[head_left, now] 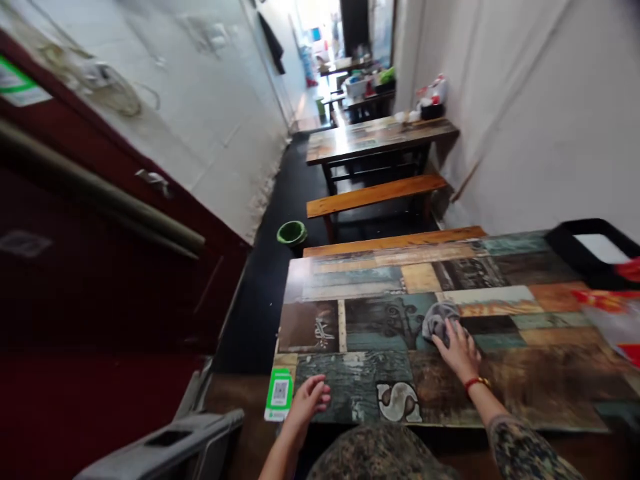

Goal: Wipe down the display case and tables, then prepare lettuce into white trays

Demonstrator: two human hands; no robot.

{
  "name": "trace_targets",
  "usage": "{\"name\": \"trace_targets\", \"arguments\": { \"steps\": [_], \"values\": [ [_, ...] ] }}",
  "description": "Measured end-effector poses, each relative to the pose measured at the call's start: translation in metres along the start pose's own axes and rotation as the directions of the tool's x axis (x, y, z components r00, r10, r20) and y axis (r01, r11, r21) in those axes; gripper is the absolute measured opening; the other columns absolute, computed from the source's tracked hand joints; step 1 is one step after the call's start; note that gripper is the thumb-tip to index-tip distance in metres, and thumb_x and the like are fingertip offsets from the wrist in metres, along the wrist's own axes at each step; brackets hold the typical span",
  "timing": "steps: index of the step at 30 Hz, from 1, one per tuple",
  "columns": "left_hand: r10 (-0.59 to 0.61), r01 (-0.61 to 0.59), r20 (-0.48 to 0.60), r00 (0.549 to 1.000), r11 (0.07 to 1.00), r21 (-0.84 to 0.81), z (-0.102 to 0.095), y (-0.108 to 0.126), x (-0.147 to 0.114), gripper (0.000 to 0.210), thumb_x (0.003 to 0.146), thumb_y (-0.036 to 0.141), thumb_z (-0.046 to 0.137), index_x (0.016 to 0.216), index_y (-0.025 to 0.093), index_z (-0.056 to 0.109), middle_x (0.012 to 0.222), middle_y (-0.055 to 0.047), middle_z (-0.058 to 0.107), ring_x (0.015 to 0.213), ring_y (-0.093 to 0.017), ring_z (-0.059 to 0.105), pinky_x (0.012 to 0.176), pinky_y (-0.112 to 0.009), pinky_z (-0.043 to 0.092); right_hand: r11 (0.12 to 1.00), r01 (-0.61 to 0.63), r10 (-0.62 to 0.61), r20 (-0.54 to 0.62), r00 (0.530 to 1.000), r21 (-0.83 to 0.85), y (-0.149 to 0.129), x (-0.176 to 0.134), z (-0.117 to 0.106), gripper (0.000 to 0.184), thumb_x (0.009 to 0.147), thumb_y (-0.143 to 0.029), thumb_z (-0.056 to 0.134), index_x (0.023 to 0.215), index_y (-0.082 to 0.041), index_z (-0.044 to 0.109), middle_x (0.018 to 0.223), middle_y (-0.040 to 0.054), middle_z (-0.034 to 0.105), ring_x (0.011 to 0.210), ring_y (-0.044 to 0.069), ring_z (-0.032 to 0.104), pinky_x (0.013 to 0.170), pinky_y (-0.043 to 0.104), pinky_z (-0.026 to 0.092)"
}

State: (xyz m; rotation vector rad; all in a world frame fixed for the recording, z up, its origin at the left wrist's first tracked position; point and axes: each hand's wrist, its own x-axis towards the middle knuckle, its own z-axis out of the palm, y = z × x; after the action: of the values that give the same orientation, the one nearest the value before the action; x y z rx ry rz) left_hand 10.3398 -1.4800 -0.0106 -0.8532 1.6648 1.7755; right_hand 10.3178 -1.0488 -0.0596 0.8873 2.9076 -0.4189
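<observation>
My right hand [459,350] lies on a bunched grey cloth [440,318], pressing it to the patterned wood-look table [377,330]. Its fingers rest over the near right side of the cloth, and a red band circles that wrist. Over the table's near left edge is my left hand [311,398], its fingers loosely bent and apart with nothing in them. Just left of it, a green and white QR code card [279,395] sits at the table's corner.
A black tray [593,247] and plastic packaging [610,320] lie at the table's right. Beyond stand wooden benches [375,197], a second table [370,137] and a green bin [292,233]. A grey chair-like frame [165,447] is at lower left. White walls flank the room.
</observation>
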Motion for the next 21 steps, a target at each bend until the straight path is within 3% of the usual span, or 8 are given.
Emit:
{"name": "trace_targets", "arguments": {
  "steps": [3,6,10,13,16,21],
  "values": [
    [-0.01,0.007,-0.036,0.999,0.998,-0.067,-0.012,-0.007,-0.01,0.049,0.058,0.049,0.081,0.091,0.016,0.063,0.074,-0.004,0.068,0.06,-0.013,0.063,0.055,-0.023,0.043,0.971,0.216,-0.211,0.055,0.976,-0.102,-0.033,-0.023,0.034,0.063,0.087,-0.054,0.037,0.147,-0.033,0.035,0.155,0.0017,0.033,0.136,0.036,0.034,0.102,0.057,0.038],
    [-0.004,-0.002,-0.041,0.999,0.99,-0.14,-0.024,-0.007,-0.013,0.044,0.064,0.044,0.079,0.094,0.015,0.064,0.078,-0.005,0.069,0.062,-0.013,0.064,0.056,-0.023,0.043,0.899,0.429,-0.416,0.137,0.899,-0.084,-0.083,-0.049,0.058,0.059,0.089,-0.05,0.038,0.146,-0.034,0.036,0.155,-0.0001,0.034,0.138,0.033,0.032,0.103,0.054,0.038],
    [0.015,-0.028,-0.054,0.998,0.972,-0.234,-0.061,-0.001,-0.011,0.043,0.067,0.041,0.078,0.099,0.015,0.064,0.082,-0.006,0.07,0.066,-0.013,0.066,0.059,-0.023,0.045,0.831,0.555,-0.534,0.228,0.814,-0.036,-0.161,-0.082,0.085,0.059,0.089,-0.047,0.039,0.146,-0.032,0.036,0.156,0.0008,0.032,0.139,0.034,0.03,0.105,0.055,0.036],
    [0.03,-0.053,-0.084,0.996,0.954,-0.295,-0.11,-0.001,-0.007,0.044,0.069,0.042,0.077,0.101,0.015,0.063,0.085,-0.006,0.07,0.068,-0.013,0.066,0.061,-0.023,0.046,0.805,0.592,-0.569,0.254,0.782,-0.019,-0.219,-0.103,0.106,0.06,0.089,-0.045,0.04,0.147,-0.032,0.034,0.157,0.001,0.03,0.14,0.034,0.028,0.105,0.055,0.035],
    [0.035,-0.072,-0.113,0.993,0.937,-0.343,-0.172,-0.008,0.002,0.044,0.071,0.043,0.076,0.103,0.015,0.062,0.086,-0.007,0.07,0.069,-0.013,0.066,0.062,-0.023,0.047,0.795,0.605,-0.576,0.263,0.774,-0.04,-0.269,-0.123,0.13,0.061,0.088,-0.046,0.041,0.147,-0.034,0.032,0.157,-0.0006,0.029,0.139,0.034,0.029,0.105,0.055,0.036],
    [0.01,-0.058,-0.126,0.992,0.92,-0.389,-0.292,-0.027,0.018,0.048,0.07,0.046,0.076,0.104,0.015,0.062,0.087,-0.008,0.07,0.07,-0.013,0.066,0.063,-0.025,0.049,0.854,0.494,-0.467,0.178,0.866,-0.162,-0.313,-0.145,0.171,0.065,0.087,-0.056,0.039,0.147,-0.034,0.031,0.156,0.0012,0.031,0.135,0.035,0.035,0.101,0.057,0.038]
  ]
}}
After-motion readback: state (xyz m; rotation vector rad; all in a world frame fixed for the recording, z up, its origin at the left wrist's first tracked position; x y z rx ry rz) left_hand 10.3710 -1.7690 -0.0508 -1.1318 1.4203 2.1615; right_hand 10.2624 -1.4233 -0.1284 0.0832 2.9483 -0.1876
